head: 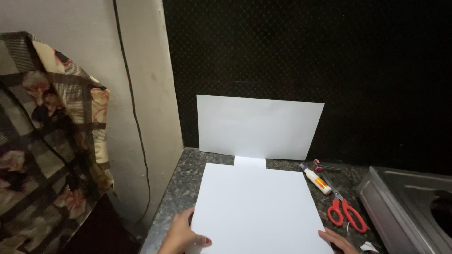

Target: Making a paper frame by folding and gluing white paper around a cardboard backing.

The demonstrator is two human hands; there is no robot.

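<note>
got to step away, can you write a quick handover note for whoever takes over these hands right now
Left hand: on the near left edge of the large white sheet, thumb on top, gripping it.
Right hand: at the sheet's near right corner, touching the edge; only partly in view.
Things: the sheet lies flat on the dark granite counter. A second white sheet stands against the black wall behind it, with a small white piece at its foot. Glue bottle and red scissors lie to the right, untouched, beside a steel sink.
Done: nothing cut, folded or glued on the flat sheet.
Left: all work on it.

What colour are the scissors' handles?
Red, on the scissors right of the white sheet; head view.
</note>
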